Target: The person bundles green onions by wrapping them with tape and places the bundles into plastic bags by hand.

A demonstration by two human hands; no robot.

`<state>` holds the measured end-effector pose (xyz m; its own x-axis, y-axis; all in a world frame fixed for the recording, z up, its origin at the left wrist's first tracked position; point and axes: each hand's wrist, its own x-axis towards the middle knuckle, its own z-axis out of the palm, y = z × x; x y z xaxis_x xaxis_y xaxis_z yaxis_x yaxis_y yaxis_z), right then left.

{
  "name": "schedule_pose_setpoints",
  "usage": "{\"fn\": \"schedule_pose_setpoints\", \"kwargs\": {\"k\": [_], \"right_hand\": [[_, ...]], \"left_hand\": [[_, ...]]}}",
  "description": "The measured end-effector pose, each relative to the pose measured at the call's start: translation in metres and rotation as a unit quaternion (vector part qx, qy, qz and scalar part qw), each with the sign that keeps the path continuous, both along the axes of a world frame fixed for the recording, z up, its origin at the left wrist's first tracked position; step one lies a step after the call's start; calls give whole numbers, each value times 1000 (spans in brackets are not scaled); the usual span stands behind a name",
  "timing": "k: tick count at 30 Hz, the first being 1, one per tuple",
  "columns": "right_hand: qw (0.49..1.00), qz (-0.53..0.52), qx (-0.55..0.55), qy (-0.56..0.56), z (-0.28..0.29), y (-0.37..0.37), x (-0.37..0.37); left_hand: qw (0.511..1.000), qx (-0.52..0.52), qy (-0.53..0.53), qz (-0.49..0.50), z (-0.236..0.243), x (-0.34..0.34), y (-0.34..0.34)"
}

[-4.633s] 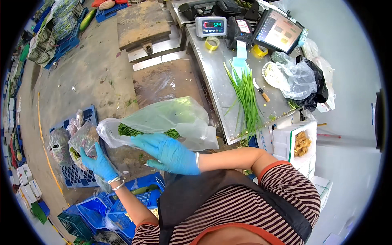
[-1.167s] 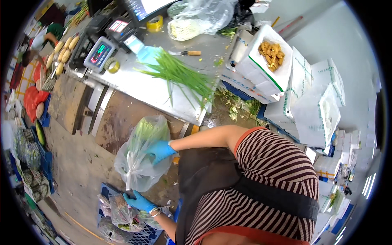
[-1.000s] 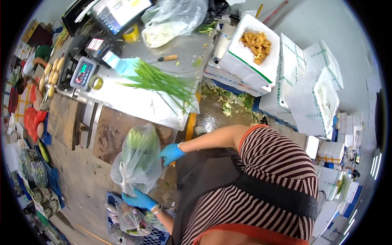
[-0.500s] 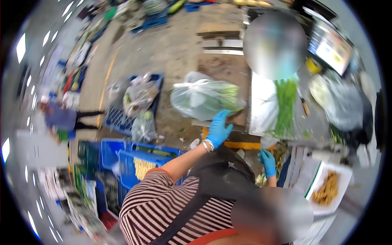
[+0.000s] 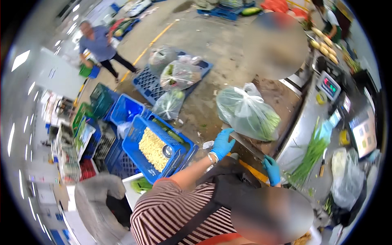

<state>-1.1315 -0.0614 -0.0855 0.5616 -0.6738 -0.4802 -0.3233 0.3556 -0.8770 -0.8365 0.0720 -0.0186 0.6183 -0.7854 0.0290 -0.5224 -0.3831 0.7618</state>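
A tied clear plastic bag of leafy greens point(image 5: 249, 112) rests on a brown board point(image 5: 281, 96) in front of me. My left hand point(image 5: 222, 145), in a blue glove, is just below the bag at the board's near edge, fingers stretched out and thumb apart. Farther right, my right hand point(image 5: 272, 170), also blue-gloved, is by the other end of that edge with its fingers slightly bent. Neither hand shows a thing in its grasp. Whether they touch the edge strip point(image 5: 247, 146), I cannot tell.
At right, a steel table point(image 5: 296, 153) bears long green stalks point(image 5: 310, 157), a knife point(image 5: 323, 163), a scale point(image 5: 328, 85) and a plastic bag point(image 5: 347, 179). Blue crates point(image 5: 141, 157) stand left. Beyond are a blue pallet point(image 5: 145, 83) with filled bags and a person point(image 5: 100, 45).
My view has swung, so the pallet, crates and standing person sit farther right in it. My left hand, earlier at the bag's near side, now shows a little apart from it.
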Motion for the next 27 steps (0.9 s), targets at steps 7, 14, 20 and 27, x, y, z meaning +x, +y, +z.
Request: {"fn": "schedule_pose_setpoints", "kwargs": {"k": [7, 14, 20, 27], "right_hand": [[944, 247, -206, 74, 37, -22, 82], [950, 239, -175, 102, 31, -76, 41], [984, 173, 23, -24, 77, -163, -28], [998, -52, 22, -25, 97, -346, -165]], "left_hand": [[1000, -15, 4, -3, -10, 41, 7], [999, 33, 12, -24, -32, 32, -52], [989, -3, 132, -62, -2, -59, -181], [941, 20, 266, -206, 28, -199, -419]]}}
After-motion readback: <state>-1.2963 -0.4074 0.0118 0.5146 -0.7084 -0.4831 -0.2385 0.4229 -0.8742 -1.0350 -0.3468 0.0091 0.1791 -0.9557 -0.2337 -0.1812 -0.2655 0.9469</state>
